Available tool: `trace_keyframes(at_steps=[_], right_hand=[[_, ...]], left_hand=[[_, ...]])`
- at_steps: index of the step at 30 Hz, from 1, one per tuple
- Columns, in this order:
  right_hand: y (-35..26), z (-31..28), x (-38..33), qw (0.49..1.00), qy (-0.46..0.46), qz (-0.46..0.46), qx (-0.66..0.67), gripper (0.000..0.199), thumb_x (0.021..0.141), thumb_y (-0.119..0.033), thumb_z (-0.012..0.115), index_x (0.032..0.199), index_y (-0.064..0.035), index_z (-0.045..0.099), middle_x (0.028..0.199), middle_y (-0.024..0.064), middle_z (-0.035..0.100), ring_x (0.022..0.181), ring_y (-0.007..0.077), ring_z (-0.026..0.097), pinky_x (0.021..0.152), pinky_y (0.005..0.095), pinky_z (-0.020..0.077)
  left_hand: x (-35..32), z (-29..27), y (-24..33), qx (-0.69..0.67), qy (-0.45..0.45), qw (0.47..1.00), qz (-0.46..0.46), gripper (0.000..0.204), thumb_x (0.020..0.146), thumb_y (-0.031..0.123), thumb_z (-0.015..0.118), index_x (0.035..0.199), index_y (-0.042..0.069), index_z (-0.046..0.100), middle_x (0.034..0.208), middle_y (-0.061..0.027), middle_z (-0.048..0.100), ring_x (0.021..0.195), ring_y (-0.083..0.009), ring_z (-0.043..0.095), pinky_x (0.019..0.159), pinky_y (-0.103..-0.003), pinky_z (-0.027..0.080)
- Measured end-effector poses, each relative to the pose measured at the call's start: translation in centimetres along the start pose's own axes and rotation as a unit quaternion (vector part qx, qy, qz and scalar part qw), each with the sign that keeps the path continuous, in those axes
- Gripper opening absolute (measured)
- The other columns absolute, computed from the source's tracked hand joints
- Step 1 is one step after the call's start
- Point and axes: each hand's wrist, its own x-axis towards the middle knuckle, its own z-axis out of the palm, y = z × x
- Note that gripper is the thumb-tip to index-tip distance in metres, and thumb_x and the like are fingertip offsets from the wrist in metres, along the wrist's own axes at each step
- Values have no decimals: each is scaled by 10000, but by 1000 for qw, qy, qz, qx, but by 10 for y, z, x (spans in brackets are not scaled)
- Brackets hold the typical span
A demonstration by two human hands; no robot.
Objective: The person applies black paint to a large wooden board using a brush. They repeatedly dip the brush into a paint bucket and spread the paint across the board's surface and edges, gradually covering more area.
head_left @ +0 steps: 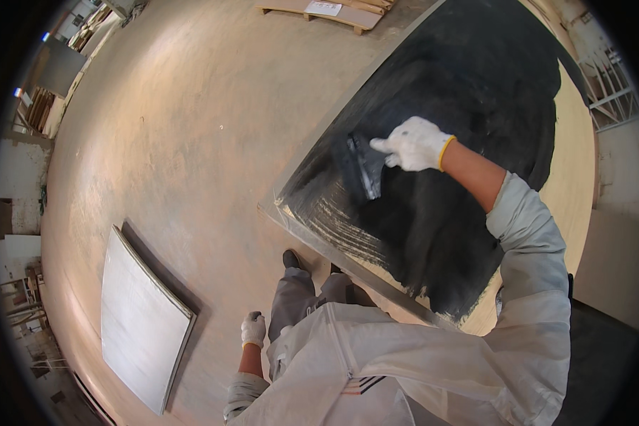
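My right hand (415, 144), in a white knit glove with a yellow cuff, is closed on a wide scraper (366, 170). Its blade is smeared black and rests on the large pale board (574, 135). A black coating (447, 220) covers most of this board, with bare pale streaks near the closest corner. My left hand (253, 329), gloved in white too, hangs low by my left leg, apart from the board. Its fingers are curled and dark at the tips, and I see nothing in them.
A stack of pale flat sheets (145, 319) lies on the floor at the left. At the far side is a wooden pallet (319, 13) with boards on it. The board's support has a straight near edge (348, 259) by my legs. White metal railings (610, 92) stand at the far right.
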Motion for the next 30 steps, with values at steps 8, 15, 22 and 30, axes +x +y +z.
trace_keyframes(at_steps=[8, 15, 22, 30], right_hand=[[-61, 27, -24, 988, -9, -140, -65, 541, 933, -362, 741, 1462, -262, 688, 858, 84, 770, 862, 320, 764, 763, 486, 587], [-119, -31, 71, 981, 1, -142, -129, 448, 917, -320, 699, 1356, -243, 739, 964, 114, 792, 924, 338, 777, 787, 504, 598], [-122, -42, 59, 975, -52, -142, -162, 513, 902, -372, 750, 1404, -268, 747, 1091, 103, 804, 1037, 335, 761, 890, 477, 594], [-150, -50, 54, 972, -63, -93, -206, 506, 959, -376, 679, 1448, -250, 708, 1190, 114, 794, 1087, 340, 759, 926, 476, 598]], left_hand=[[-34, 39, -40, -139, 39, 988, -47, 307, 975, 183, 673, 1222, 31, 775, 1159, -201, 801, 1084, -330, 774, 961, -408, 597], [-72, 69, -70, -121, 50, 987, -89, 291, 974, 209, 675, 1188, 48, 789, 1151, -196, 801, 1093, -351, 770, 964, -430, 598], [-85, 107, -108, -260, 90, 955, -107, 286, 969, 210, 692, 1183, 48, 792, 1147, -192, 804, 1080, -334, 777, 960, -422, 599], [-136, 137, -125, -309, 88, 934, -153, 286, 977, 177, 682, 1191, 12, 777, 1115, -189, 805, 1031, -290, 781, 926, -386, 604]])
